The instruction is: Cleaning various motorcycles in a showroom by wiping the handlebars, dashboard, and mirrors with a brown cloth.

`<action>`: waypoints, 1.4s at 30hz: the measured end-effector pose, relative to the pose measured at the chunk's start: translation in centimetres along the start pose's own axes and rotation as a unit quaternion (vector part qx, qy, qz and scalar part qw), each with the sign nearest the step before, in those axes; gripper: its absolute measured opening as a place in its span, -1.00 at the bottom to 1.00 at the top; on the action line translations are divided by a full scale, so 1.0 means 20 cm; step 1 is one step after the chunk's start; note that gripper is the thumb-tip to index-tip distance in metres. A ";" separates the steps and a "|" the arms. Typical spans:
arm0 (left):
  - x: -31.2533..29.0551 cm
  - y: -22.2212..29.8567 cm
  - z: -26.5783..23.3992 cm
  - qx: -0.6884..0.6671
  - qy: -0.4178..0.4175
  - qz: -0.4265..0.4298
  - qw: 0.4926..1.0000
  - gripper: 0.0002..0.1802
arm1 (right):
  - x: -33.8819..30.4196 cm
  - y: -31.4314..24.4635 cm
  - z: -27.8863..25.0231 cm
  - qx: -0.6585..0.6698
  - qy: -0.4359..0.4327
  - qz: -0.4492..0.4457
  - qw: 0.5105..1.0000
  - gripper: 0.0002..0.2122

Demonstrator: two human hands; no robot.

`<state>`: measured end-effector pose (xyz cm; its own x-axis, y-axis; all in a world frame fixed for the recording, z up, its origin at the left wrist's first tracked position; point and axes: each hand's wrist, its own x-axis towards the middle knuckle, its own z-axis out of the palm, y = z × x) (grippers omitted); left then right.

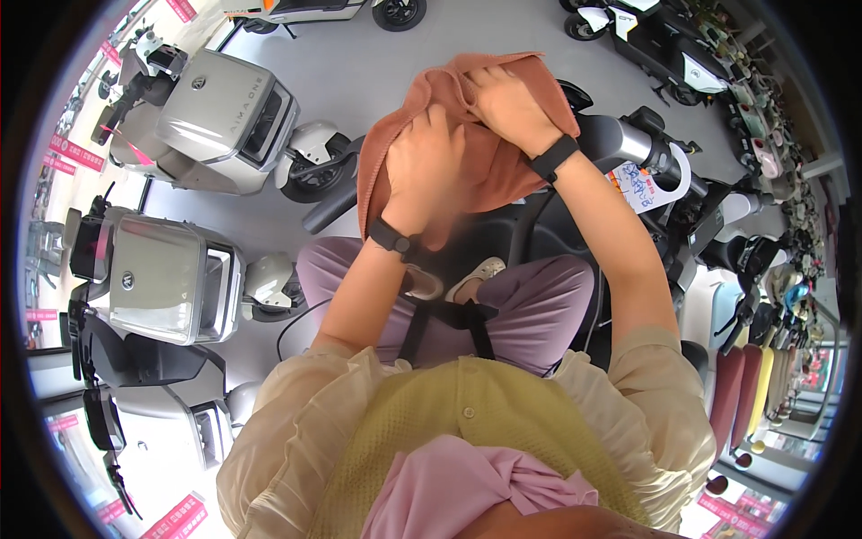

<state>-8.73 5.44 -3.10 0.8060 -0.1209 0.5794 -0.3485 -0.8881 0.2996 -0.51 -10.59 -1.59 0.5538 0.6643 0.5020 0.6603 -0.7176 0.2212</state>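
Note:
A reddish-brown cloth (516, 180) with a stitched edge is spread and bunched in front of me, over part of a dark scooter (489, 235). My left hand (426, 162) grips the cloth near its left side, fingers curled into the folds. Farther up and to the right, my right hand (512, 108) has its fingers pushed into a fold near the cloth's far edge. Whatever lies directly beneath the cloth is hidden. A grey-and-black tube (620, 139) of the scooter sticks out to the right of the cloth, with a white tag (642, 187) beside it.
Scooters with glossy grey rear boxes (224, 108) stand in a row on my left. A black-and-white scooter (664, 58) is parked at the far right, beside a long row of others. A dark bar (330, 208) juts out left of the cloth.

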 end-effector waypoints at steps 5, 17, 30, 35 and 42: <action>0.08 0.03 0.05 0.029 0.008 0.026 0.999 -0.34 | -0.13 0.13 -0.13 -0.044 0.058 0.093 0.993 -0.85; 0.18 0.26 0.43 -0.065 0.042 0.136 0.988 -0.70 | -0.29 0.06 -0.09 0.116 0.275 0.321 0.899 -0.77; -0.16 0.20 0.37 -0.184 0.035 0.188 0.964 -0.79 | -0.54 -0.25 -0.03 0.015 0.189 0.317 0.929 -0.63; -0.17 0.21 0.33 -0.089 -0.035 0.203 0.974 -0.77 | -0.61 -0.21 -0.04 -0.048 0.162 0.292 0.941 -0.66; 0.13 0.27 0.32 -0.158 0.131 0.103 0.973 -0.80 | -0.39 0.04 0.00 -0.004 0.155 0.252 0.955 -0.83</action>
<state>-5.53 -2.48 -4.82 0.5686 -0.1281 0.8125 -0.6529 -0.6711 0.3511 -4.22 -16.31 -5.29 0.6226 0.1415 0.7696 0.3446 -0.9326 -0.1072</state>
